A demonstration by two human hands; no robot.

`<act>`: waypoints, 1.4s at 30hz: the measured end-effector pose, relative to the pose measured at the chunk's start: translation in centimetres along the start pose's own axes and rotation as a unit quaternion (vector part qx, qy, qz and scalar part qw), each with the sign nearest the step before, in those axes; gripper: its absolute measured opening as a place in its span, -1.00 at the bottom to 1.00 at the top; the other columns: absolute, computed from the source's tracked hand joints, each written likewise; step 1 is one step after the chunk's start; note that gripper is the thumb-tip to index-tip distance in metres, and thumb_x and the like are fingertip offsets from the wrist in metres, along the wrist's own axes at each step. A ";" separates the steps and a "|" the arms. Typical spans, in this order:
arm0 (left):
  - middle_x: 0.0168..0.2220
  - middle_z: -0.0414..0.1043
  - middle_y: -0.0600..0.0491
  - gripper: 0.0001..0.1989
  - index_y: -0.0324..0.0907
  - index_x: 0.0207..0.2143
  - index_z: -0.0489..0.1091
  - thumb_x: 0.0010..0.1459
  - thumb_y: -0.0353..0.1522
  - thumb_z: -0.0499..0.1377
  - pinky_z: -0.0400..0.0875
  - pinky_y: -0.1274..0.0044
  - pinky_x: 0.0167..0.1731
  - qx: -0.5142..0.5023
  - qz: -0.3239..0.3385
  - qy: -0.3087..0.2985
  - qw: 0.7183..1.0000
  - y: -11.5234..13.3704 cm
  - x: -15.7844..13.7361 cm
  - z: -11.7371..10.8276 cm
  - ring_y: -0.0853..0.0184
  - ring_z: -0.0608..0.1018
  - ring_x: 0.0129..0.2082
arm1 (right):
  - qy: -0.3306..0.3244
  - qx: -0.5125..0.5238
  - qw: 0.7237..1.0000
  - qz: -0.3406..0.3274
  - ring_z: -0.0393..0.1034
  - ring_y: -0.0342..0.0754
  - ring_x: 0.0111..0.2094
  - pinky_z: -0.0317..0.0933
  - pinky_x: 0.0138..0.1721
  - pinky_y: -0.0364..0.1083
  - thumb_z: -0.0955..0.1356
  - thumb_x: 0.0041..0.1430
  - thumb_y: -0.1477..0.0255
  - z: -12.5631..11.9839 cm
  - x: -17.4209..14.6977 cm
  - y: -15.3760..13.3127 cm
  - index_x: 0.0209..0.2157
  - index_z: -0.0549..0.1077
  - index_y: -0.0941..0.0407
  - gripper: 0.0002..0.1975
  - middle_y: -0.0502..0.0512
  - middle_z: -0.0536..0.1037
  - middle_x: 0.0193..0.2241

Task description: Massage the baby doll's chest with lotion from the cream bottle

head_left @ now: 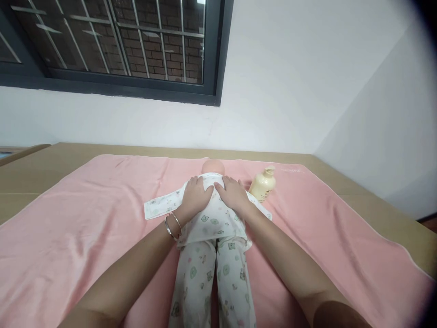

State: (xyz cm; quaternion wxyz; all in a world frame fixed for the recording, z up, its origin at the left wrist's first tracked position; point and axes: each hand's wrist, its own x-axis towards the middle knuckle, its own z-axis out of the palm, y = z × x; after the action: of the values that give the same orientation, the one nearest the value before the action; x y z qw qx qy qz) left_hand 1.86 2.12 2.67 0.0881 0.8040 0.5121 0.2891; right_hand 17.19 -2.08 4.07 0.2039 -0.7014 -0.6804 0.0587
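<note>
A baby doll (213,166) lies stretched out on a pink cloth, its head toward the wall. It wears a white patterned long-sleeved top (213,223) and matching trousers (196,278). My left hand (196,196) rests flat on the left side of the doll's upper back or chest, fingers extended; which side of the body faces up I cannot tell. On the right side, my right hand (234,193) lies the same way with its fingers spread. Two bracelets (172,226) circle my left wrist. Just right of my right hand is a cream-coloured pump bottle (263,184).
The pink cloth (102,218) covers most of a wooden surface (355,200), whose edge shows around it. Behind stands a white wall (273,91) with a dark-framed, barred window (136,41) at upper left.
</note>
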 end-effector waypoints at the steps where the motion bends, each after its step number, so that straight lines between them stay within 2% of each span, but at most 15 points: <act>1: 0.00 0.38 -0.30 -0.55 -0.37 0.03 0.31 0.20 -0.25 0.01 0.18 0.22 0.12 0.010 0.002 -0.006 1.000 0.0 0.0 -0.1 0.01 0.37 0.08 | -0.004 -0.003 1.000 0.002 0.06 0.17 0.28 -0.25 0.26 0.23 0.02 0.37 0.08 0.0 0.0 0.0 0.18 0.26 0.25 -0.37 0.37 0.27 0.24; 5: 0.03 0.37 -0.32 -0.56 -0.35 0.03 0.31 0.22 -0.23 -0.01 0.16 0.19 0.11 0.037 0.007 -0.008 0.999 0.5 -0.5 -0.4 -0.03 0.35 0.11 | -0.027 -0.044 0.999 -0.009 -0.03 0.20 0.32 -0.28 0.26 0.23 0.02 0.39 0.16 -0.8 -1.1 -1.2 0.27 0.13 0.31 -0.37 0.42 0.16 0.29; 9: -0.09 0.44 -0.33 -0.72 -0.30 -0.20 0.43 0.20 -0.35 -0.01 0.16 0.13 0.09 0.066 0.091 -0.018 0.993 1.7 -2.0 -1.2 -0.07 0.39 0.07 | -0.051 -0.099 0.992 -0.065 0.23 0.17 0.18 -0.05 0.19 0.09 0.07 0.36 0.36 -2.7 -3.6 -3.4 0.15 0.29 0.32 -0.52 0.46 0.39 0.13; 12: -0.25 0.47 -0.29 -0.74 -0.25 -0.38 0.45 0.18 -0.42 -0.03 0.25 0.17 0.01 0.066 0.140 -0.041 0.987 2.5 -2.3 -2.0 -0.04 0.47 -0.07 | -0.056 -0.097 0.991 -0.076 0.38 0.14 0.01 0.05 0.10 0.04 0.10 0.33 0.41 -4.0 -4.3 -4.1 -0.02 0.42 0.22 -0.62 0.36 0.52 -0.05; 14: -0.27 0.49 -0.23 -0.71 -0.22 -0.36 0.45 0.21 -0.42 -0.07 0.31 0.24 -0.03 0.014 0.126 -0.035 0.991 2.5 -1.8 -2.3 0.04 0.50 -0.13 | -0.053 -0.050 0.994 -0.076 0.41 0.09 -0.05 0.06 0.08 0.01 0.08 0.36 0.38 -4.1 -3.6 -3.6 -0.04 0.43 0.14 -0.62 0.25 0.55 -0.09; 17: -0.08 0.49 -0.15 -0.69 -0.19 -0.14 0.43 0.25 -0.35 -0.07 0.31 0.31 0.01 -0.063 0.076 -0.008 0.995 1.6 -0.6 -1.9 0.12 0.49 -0.04 | -0.056 0.025 0.996 -0.060 0.35 0.06 0.06 0.03 0.12 0.02 0.02 0.40 0.27 -3.1 -1.4 -1.4 0.00 0.42 0.08 -0.55 0.18 0.50 0.02; 19: -0.04 0.47 -0.17 -0.67 -0.23 -0.07 0.40 0.26 -0.27 -0.03 0.29 0.30 0.04 -0.045 0.045 -0.007 0.998 0.8 0.0 -1.4 0.09 0.46 0.00 | -0.060 0.038 0.997 0.002 0.20 0.11 0.21 -0.05 0.18 0.08 0.02 0.38 0.16 -2.1 0.1 0.2 0.09 0.37 0.13 -0.47 0.26 0.39 0.15; 22: -0.08 0.47 -0.24 -0.58 -0.30 -0.09 0.38 0.24 -0.16 0.00 0.27 0.27 0.02 0.016 0.007 -0.016 1.000 0.1 0.2 -0.9 0.03 0.46 -0.01 | -0.068 0.036 0.996 0.050 0.05 0.17 0.29 -0.12 0.22 0.16 0.00 0.35 0.04 -1.0 1.1 1.5 0.15 0.32 0.20 -0.34 0.37 0.28 0.23; 24: -0.08 0.45 -0.30 -0.54 -0.35 -0.07 0.37 0.24 -0.14 -0.02 0.27 0.25 0.01 0.042 0.000 -0.020 0.999 0.3 0.0 -1.1 -0.01 0.45 -0.01 | -0.051 0.009 0.998 0.046 0.03 0.19 0.30 -0.18 0.23 0.21 -0.02 0.37 0.06 -0.8 0.9 1.4 0.14 0.33 0.23 -0.34 0.40 0.26 0.23; 27: -0.10 0.45 -0.34 -0.58 -0.38 -0.07 0.37 0.27 -0.22 -0.06 0.28 0.22 -0.02 0.084 0.017 -0.017 0.996 1.4 -0.8 -1.7 -0.03 0.46 -0.04 | -0.022 -0.048 0.999 0.007 0.05 0.19 0.29 -0.21 0.25 0.19 0.00 0.39 0.23 -1.2 -0.5 -0.3 0.13 0.32 0.31 -0.43 0.45 0.29 0.21; 29: -0.13 0.47 -0.28 -0.68 -0.32 -0.12 0.40 0.26 -0.35 -0.07 0.29 0.26 -0.03 0.091 0.065 -0.010 0.994 2.4 -1.5 -2.0 0.02 0.48 -0.08 | -0.022 -0.071 0.996 -0.039 0.18 0.17 0.21 -0.11 0.22 0.11 0.05 0.38 0.34 -2.0 -1.9 -1.8 0.11 0.33 0.34 -0.51 0.46 0.36 0.15; 32: -0.20 0.49 -0.15 -0.74 -0.21 -0.26 0.43 0.21 -0.46 -0.06 0.32 0.33 -0.05 0.058 0.140 0.006 0.988 3.1 -1.9 -2.2 0.11 0.49 -0.13 | -0.025 -0.074 0.994 -0.072 0.38 0.11 0.00 0.11 0.02 -0.02 0.10 0.33 0.44 -3.4 -3.5 -3.5 -0.01 0.42 0.22 -0.62 0.33 0.51 -0.01; 35: -0.21 0.50 -0.11 -0.74 -0.18 -0.24 0.44 0.25 -0.40 -0.05 0.34 0.33 -0.07 0.011 0.128 0.046 0.991 2.5 -1.6 -1.9 0.12 0.48 -0.14 | -0.031 -0.054 0.997 -0.048 0.45 0.06 -0.17 0.18 -0.17 -0.06 0.08 0.35 0.39 -4.0 -3.8 -3.7 -0.11 0.46 0.10 -0.63 0.20 0.58 -0.16; 38: -0.12 0.49 -0.15 -0.69 -0.22 -0.11 0.42 0.30 -0.30 -0.06 0.32 0.29 -0.01 -0.025 0.076 0.079 0.994 1.3 -0.8 -1.2 0.10 0.46 -0.07 | -0.005 -0.039 0.999 -0.030 0.44 0.07 -0.14 0.14 -0.02 -0.01 0.05 0.38 0.30 -3.1 -2.6 -2.6 -0.11 0.45 0.12 -0.58 0.21 0.58 -0.17; 42: -0.10 0.48 -0.21 -0.62 -0.30 -0.08 0.41 0.31 -0.26 -0.09 0.29 0.26 0.04 -0.021 0.029 0.044 0.998 0.3 -0.2 -0.1 0.07 0.45 -0.03 | 0.021 -0.025 0.999 -0.012 0.25 0.11 0.15 -0.14 0.23 0.11 0.06 0.38 0.26 -0.8 -0.9 -0.9 0.00 0.41 0.20 -0.55 0.31 0.45 0.09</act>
State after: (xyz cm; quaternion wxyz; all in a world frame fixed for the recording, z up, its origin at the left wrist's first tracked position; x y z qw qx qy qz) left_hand 2.00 1.74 2.77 0.0738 0.8031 0.4854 0.3377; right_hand 16.55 -3.13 4.96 0.2017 -0.6991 -0.6856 0.0242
